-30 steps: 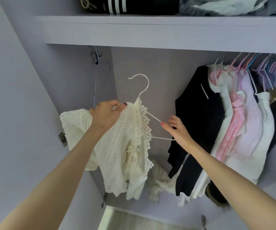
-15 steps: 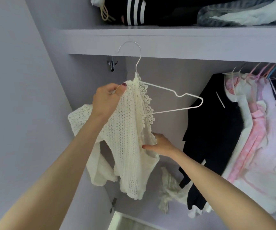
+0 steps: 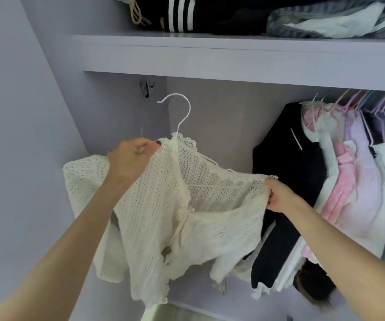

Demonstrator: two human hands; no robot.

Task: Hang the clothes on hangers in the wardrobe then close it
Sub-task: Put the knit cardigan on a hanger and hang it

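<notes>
Holding one cream crochet cardigan up inside the lilac wardrobe, centre frame. Draped over one white wire hanger; hook sticking up at 12 o'clock from the collar, not on any rail. Two hands on it. Left hand at 10 o'clock of the garment, fingers curled round the shoulder fabric and the hanger wire under it. Right hand at 3 o'clock, pinching the other shoulder edge, stretching it toward the hanger's right arm. Hanger's lower bar faintly visible through the knit. One tie cord with a small dark bead hanging at 6 o'clock of the front.

One shelf across 12 o'clock, carrying folded stuff: one black item with white stripes, one pile of grey-blue and white fabric. One metal clip under the shelf at 11 o'clock from the hook. Hung row at 3 o'clock: one black garment nearest, then white and pink pieces, count unclear where they overlap. Bunch of pastel hanger hooks at 2 o'clock, too crowded to count.
</notes>
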